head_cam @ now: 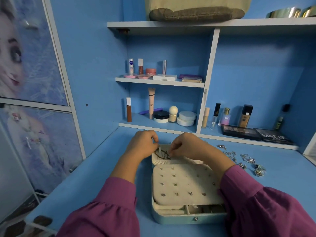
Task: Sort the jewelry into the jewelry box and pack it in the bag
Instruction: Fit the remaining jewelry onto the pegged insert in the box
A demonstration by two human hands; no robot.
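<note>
An open light-blue jewelry box (179, 219) lies on the blue desk in front of me. Its cream earring panel (184, 183) carries several small studs. A thin dark chain necklace (162, 153) hangs across the hooks in the box's lid pocket. My left hand (142, 144) pinches the necklace's left end. My right hand (188, 147) pinches it near the right end. Several silver jewelry pieces (242, 159) lie loose on the desk to the right of the box. A cream and grey bag (196, 9) sits on the top shelf.
Cosmetics bottles, jars and compacts (164, 115) fill the shelves behind the box. Dark makeup palettes (256, 134) lie at the back right. A decorated cabinet door (34, 82) stands on the left. The desk edge runs down at the lower left.
</note>
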